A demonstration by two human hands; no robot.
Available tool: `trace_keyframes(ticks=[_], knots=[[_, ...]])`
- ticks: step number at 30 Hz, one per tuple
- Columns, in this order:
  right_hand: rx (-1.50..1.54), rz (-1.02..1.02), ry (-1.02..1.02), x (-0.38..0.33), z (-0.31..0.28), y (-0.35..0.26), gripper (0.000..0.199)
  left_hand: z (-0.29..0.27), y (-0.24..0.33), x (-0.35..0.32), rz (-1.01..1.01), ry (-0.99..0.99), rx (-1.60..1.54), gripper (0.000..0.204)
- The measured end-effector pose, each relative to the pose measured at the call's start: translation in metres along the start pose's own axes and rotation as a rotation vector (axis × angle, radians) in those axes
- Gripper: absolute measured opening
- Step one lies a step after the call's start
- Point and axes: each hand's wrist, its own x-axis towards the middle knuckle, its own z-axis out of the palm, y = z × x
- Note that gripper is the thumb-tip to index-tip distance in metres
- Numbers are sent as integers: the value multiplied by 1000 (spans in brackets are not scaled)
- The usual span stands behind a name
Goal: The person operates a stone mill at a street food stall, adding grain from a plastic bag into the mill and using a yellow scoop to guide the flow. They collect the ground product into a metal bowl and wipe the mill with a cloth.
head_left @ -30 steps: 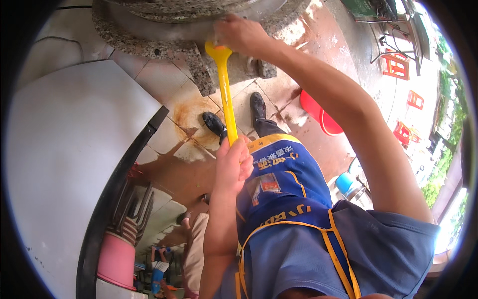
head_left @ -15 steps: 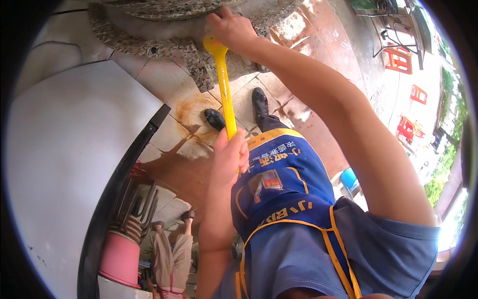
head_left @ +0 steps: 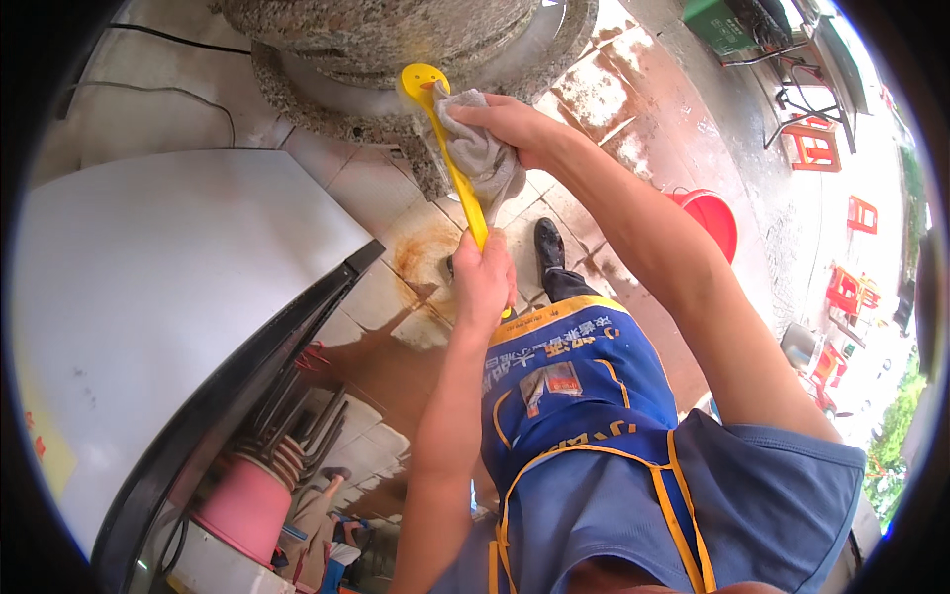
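My left hand (head_left: 482, 280) is closed round the lower handle of a long yellow spoon (head_left: 465, 194) with a round head. The spoon slants up and away, its head in front of a round stone mill (head_left: 396, 45). A crumpled grey cloth (head_left: 485, 158) is gripped in my right hand (head_left: 520, 131). The cloth lies against the spoon's handle just below the head and hides part of it. Under the spoon's head, the mill's stone trough (head_left: 322, 94) looks pale and wet, and a stone spout (head_left: 424, 163) juts toward me.
A large white panel (head_left: 188, 267) with a black edge fills the left. Below it stand a pink tub (head_left: 247, 505) and stacked stools. Another person is partly in view there. A red bucket (head_left: 711, 220) sits on the tiled floor to the right, with several red stools beyond.
My right hand has come back from the mill's trough and now has the grey cloth against the spoon. The view has shifted, bringing the red bucket into sight.
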Motion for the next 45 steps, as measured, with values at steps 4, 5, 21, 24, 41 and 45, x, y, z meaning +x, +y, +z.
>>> trace_keyframes(ticks=[4,5,21,24,41,45], knots=[[15,21,-80,-4,-3,-8,29,9,-4,1,18,-80,-109,12],[-8,-52,-98,-7,1,-5,29,8,-8,0,16,-106,-102,14],[-1473,-1148,-151,-57,98,-51,28,-70,216,21,1342,267,2298,60],[-1507,-1197,-171,-51,71,-46,27,-67,210,11,1321,169,2214,41],[-1640,-1163,-301,-4,71,8,26,-137,154,14,1109,325,2008,35],[-1754,-1154,-389,-13,75,14,25,-166,138,-23,964,386,1944,32]])
